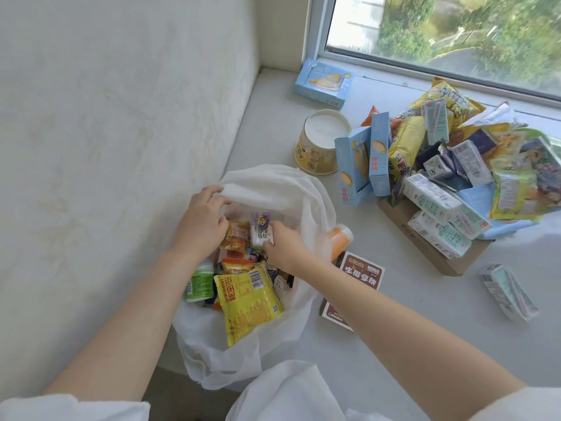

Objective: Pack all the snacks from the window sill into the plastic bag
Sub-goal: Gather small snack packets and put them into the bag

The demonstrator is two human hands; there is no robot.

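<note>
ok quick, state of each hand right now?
Left hand: holding the rim of the plastic bag, fingers curled over its edge.
Right hand: gripping a small purple carton inside the bag.

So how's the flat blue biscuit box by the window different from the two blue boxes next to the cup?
The far box lies flat on its back near the window frame, alone. The pair of boxes stand on end, side by side, leaning against the snack pile. All are the same light blue with a biscuit picture.
</note>
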